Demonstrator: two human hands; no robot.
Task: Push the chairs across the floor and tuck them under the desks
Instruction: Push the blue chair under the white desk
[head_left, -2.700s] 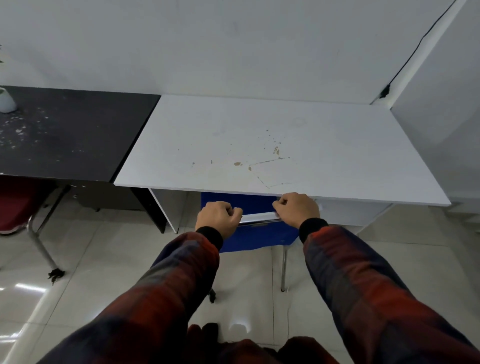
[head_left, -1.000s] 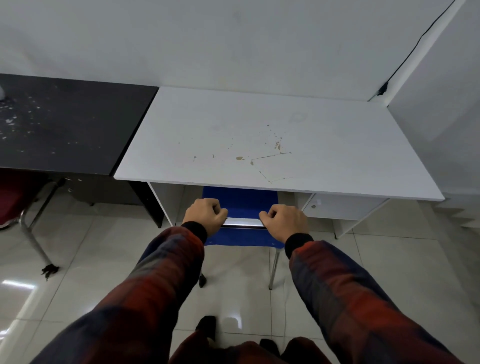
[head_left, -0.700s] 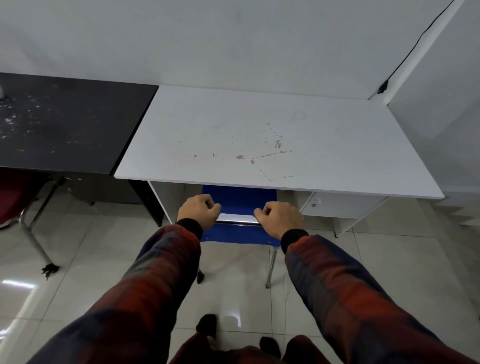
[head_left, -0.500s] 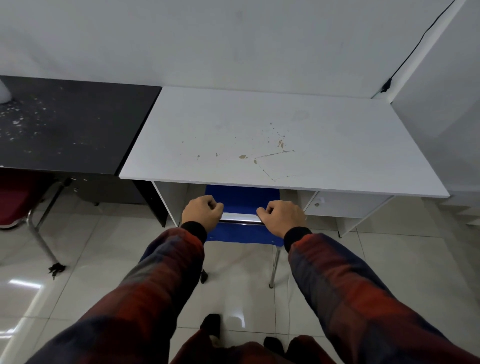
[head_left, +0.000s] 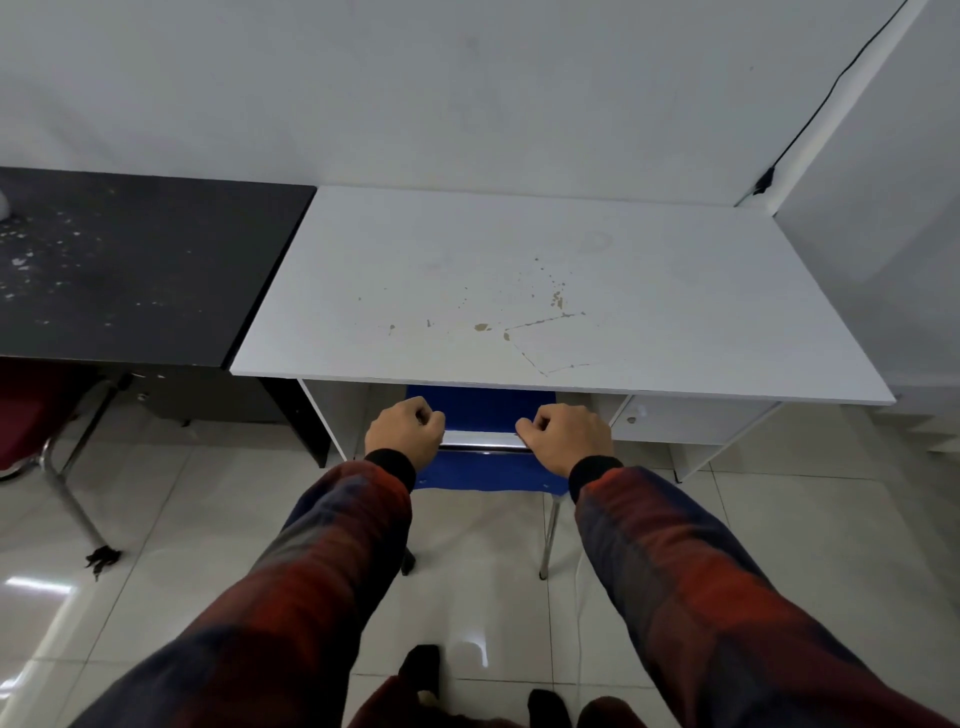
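Chrome-bright metal rail (head_left: 480, 439) and legs on the blue plastic chair (head_left: 483, 473); matt white laminate surface (head_left: 519, 291), chipped; dusty matt black surface (head_left: 130, 270); glossy floor tiles (head_left: 483, 597); soft plaid cloth sleeves (head_left: 322, 561)

Even, soft light w/ glare patches on floor tiles (head_left: 36, 590) (wide-angle bend at edges), sleeves slightly blurred.

White desk (head_left: 649, 291) edge just above blue chair (head_left: 483, 410), floor (head_left: 779, 519) rightward open.
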